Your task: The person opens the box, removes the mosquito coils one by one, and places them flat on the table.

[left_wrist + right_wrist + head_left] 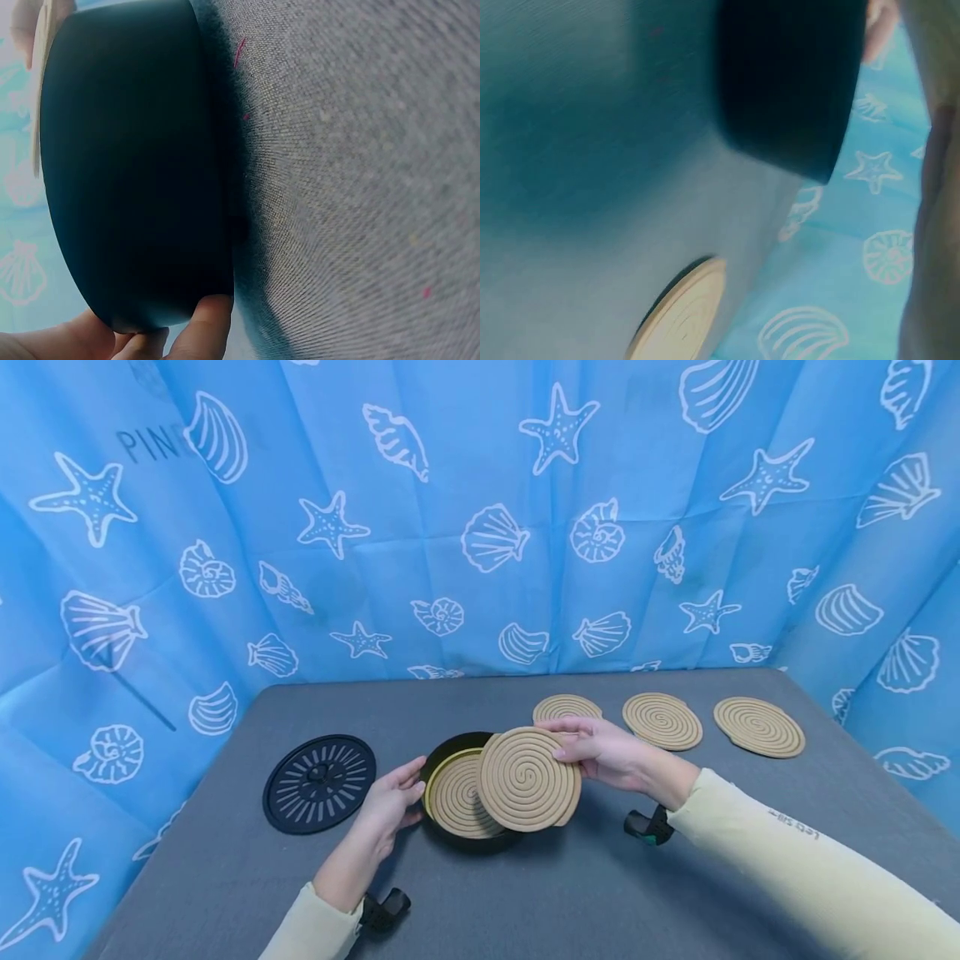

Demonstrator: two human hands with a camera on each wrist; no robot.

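In the head view, my right hand (596,752) pinches a tan spiral mosquito coil (525,781) by its upper right edge, thumb on its face. It is tilted and overlaps the right part of a round black tin (450,842). Inside the yellow-lined tin lies another coil (459,797), partly hidden behind the raised one. My left hand (386,806) holds the tin's left side. The left wrist view shows left fingers (202,330) against the dark tin wall (135,165), with the raised coil's edge (43,97) beyond the rim.
A black slotted lid (318,783) lies left of the tin on the grey table (570,902). Along the back right lie a partly hidden coil (564,705), a middle coil (662,722) and a right coil (759,727). A blue shell-patterned curtain (480,585) hangs behind the table.
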